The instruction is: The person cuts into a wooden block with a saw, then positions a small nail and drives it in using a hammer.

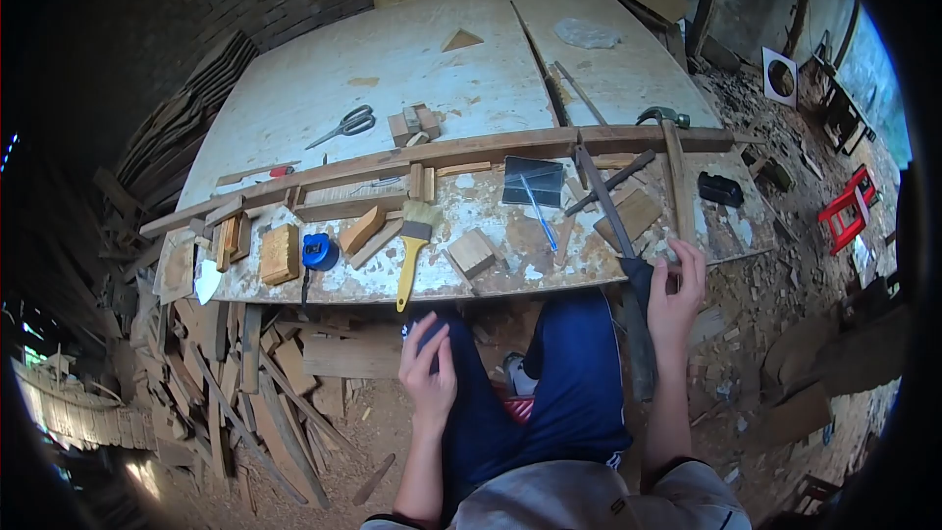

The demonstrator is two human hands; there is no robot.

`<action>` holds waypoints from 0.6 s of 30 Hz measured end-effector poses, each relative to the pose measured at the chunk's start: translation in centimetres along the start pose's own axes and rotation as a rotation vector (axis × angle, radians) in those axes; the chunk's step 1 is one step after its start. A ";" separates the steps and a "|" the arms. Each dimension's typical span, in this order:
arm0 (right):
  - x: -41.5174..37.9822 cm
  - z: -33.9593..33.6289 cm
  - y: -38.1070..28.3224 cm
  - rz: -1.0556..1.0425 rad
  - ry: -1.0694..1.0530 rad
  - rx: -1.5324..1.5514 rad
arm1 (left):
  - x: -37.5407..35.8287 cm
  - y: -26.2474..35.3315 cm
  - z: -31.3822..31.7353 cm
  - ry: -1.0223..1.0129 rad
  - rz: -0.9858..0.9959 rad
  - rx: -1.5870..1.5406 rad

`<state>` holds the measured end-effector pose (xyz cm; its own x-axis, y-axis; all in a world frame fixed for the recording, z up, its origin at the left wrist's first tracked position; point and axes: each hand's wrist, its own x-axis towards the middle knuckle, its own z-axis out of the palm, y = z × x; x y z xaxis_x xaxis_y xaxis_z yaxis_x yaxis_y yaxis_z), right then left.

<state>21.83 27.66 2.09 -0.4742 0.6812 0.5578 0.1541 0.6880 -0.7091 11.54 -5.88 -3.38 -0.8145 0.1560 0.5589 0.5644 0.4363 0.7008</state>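
My left hand (429,365) hovers over my left thigh below the bench's front edge, fingers spread, holding nothing. My right hand (675,292) is raised at the front right edge of the workbench (392,69). Its fingertips reach the end of a hammer's wooden handle (675,186), and its thumb lies beside a long dark blade-like tool (616,226) that runs off the bench past my knee. Whether this hand grips anything is unclear. A yellow-handled brush (412,247) lies nearest my left hand.
On the bench lie a blue tape measure (319,251), several wood blocks (472,252), scissors (343,125), a blue pen (538,211) on a dark sheet (532,180), and long wooden strips (442,152). Scrap wood (265,383) covers the floor on the left. A red stool (846,211) stands at the right.
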 end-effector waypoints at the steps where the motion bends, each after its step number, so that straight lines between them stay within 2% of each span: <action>1: -0.4 -0.1 0.4 -0.071 0.026 -0.032 | -0.9 -0.3 -0.5 -0.044 -0.002 -0.001; 5: -3.7 0.7 -0.3 0.215 -0.188 0.524 | -3.8 -1.4 -1.6 -0.176 -0.038 -0.051; 7: -4.5 0.8 -2.2 0.422 -0.325 1.079 | -4.3 -1.0 -1.2 -0.210 -0.101 -0.107; 9: -4.9 1.1 -2.9 0.519 -0.501 1.433 | -4.4 0.6 -0.7 -0.226 -0.195 -0.164; 11: -5.4 2.0 -2.8 0.711 -0.548 1.840 | -3.7 2.9 0.1 -0.270 -0.137 -0.178; 15: -7.2 3.9 -3.8 0.801 -0.616 1.853 | -2.0 7.2 2.6 -0.416 0.125 -0.236; 17: -8.6 4.8 -4.8 0.709 -0.715 1.745 | -2.5 9.2 5.0 -0.560 0.175 -0.298; 18: -9.6 5.0 -5.9 0.756 -0.732 1.662 | -3.2 10.0 6.6 -0.566 0.202 -0.278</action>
<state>21.15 15.80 -1.22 -0.9862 0.1569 0.0521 -0.1593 -0.8172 -0.5539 18.89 3.81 -1.08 -0.5911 0.6854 0.4252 0.6653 0.1162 0.7375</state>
